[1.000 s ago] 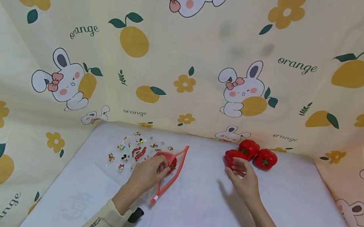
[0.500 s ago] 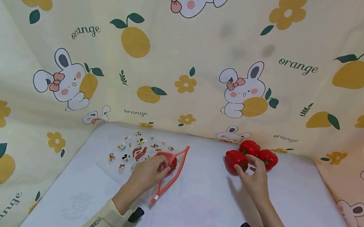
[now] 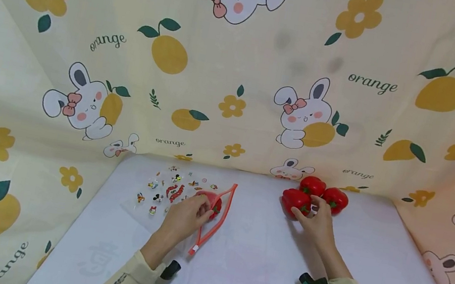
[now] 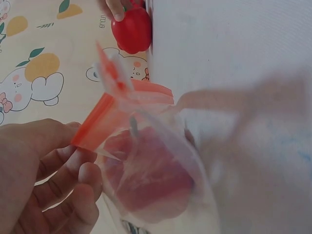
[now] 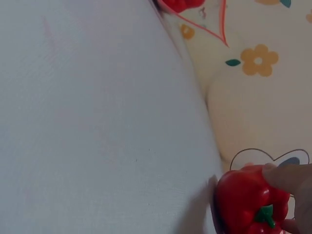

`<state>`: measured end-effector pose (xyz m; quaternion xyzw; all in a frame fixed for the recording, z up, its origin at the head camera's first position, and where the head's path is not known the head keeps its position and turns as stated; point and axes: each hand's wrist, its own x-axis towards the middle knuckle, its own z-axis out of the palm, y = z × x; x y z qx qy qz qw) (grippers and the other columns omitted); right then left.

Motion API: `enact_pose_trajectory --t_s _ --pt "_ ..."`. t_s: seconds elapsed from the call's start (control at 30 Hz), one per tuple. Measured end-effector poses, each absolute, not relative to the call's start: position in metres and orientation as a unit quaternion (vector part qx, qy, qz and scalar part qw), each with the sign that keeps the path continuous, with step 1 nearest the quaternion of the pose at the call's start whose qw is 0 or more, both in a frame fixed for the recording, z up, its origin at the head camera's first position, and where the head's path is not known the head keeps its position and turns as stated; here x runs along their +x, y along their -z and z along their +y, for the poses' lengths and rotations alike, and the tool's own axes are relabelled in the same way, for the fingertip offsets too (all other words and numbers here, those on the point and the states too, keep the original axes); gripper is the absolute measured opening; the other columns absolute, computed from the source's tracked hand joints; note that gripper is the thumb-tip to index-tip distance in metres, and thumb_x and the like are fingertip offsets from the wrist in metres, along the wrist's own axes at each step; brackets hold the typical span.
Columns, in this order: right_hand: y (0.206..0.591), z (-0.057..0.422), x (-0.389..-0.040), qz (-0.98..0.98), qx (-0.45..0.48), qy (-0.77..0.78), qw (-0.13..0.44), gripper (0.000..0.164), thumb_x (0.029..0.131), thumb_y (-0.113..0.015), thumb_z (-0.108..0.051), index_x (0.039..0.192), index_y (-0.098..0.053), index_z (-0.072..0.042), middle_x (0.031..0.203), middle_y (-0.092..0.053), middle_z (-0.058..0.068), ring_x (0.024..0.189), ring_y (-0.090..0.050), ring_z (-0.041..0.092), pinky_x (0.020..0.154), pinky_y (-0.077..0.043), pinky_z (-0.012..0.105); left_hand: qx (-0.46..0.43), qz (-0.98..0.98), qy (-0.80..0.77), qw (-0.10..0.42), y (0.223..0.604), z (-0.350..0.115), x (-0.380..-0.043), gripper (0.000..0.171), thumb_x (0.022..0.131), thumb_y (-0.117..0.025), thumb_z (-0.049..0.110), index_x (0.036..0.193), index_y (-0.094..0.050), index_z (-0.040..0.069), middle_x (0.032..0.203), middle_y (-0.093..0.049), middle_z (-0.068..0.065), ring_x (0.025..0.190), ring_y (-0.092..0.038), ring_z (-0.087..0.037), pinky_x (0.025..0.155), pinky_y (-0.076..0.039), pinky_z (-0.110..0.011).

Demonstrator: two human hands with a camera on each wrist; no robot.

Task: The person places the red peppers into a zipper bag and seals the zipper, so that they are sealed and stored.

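My left hand (image 3: 185, 215) pinches the orange zip edge (image 4: 95, 122) of a clear zip bag (image 3: 155, 220) printed with small cartoon figures. The bag's mouth gapes to the right, and a red bell pepper (image 4: 148, 175) lies inside it, seen through the plastic. At the right, my right hand (image 3: 319, 227) holds another red bell pepper (image 3: 293, 201) with thumb and fingers on either side of its stem end. In the right wrist view this bell pepper (image 5: 243, 200) shows its green stem, with fingers (image 5: 287, 178) against its skin.
Two more red bell peppers, one at the back (image 3: 313, 184) and one to the right (image 3: 336, 200), sit close beside the held one. The white table (image 3: 243, 265) ends at a patterned curtain (image 3: 238, 78) behind. A white slider (image 3: 194, 248) sits at the zip's near end.
My right hand has shifted right, from over the front bell pepper to its stem end. That pepper now shows its green stem. My left hand keeps its pinch on the bag.
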<state>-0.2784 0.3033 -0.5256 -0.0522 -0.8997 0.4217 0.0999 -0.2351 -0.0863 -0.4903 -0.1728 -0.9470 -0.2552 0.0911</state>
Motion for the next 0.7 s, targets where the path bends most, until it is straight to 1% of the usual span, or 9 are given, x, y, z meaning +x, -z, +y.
enact_pose_trajectory --t_s 0.17,0.37,0.7 --pt "0.526 0.302 -0.281 -0.897 -0.067 -0.430 0.077 0.086 0.097 -0.081 -0.033 0.158 -0.033 0.006 0.148 -0.045 0.031 0.128 -0.054 0.047 0.104 -0.054 0.059 -0.173 -0.946 0.258 0.092 0.490 -0.087 -0.235 0.015 0.098 -0.080 0.025 0.094 -0.066 0.021 0.078 -0.057 0.012 0.066 -0.050 -0.005 0.057 -0.044 -0.021" --pt "0.527 0.301 -0.280 -0.901 -0.077 -0.422 0.062 0.087 0.098 -0.080 -0.035 0.158 -0.032 0.006 0.149 -0.045 0.031 0.128 -0.054 0.047 0.103 -0.055 0.058 -0.173 -0.946 0.260 0.087 0.489 -0.087 -0.236 0.014 0.099 -0.079 0.025 0.095 -0.067 0.020 0.078 -0.057 0.012 0.067 -0.050 -0.005 0.058 -0.044 -0.021" --pt "0.532 0.292 -0.274 -0.896 -0.062 -0.436 0.058 0.083 0.098 -0.079 -0.037 0.158 -0.037 0.003 0.147 -0.052 0.029 0.126 -0.058 0.045 0.102 -0.055 0.055 -0.168 -0.949 0.256 0.077 0.489 -0.087 -0.237 0.013 0.099 -0.079 0.024 0.096 -0.068 0.021 0.079 -0.057 0.012 0.068 -0.052 -0.006 0.059 -0.045 -0.021"
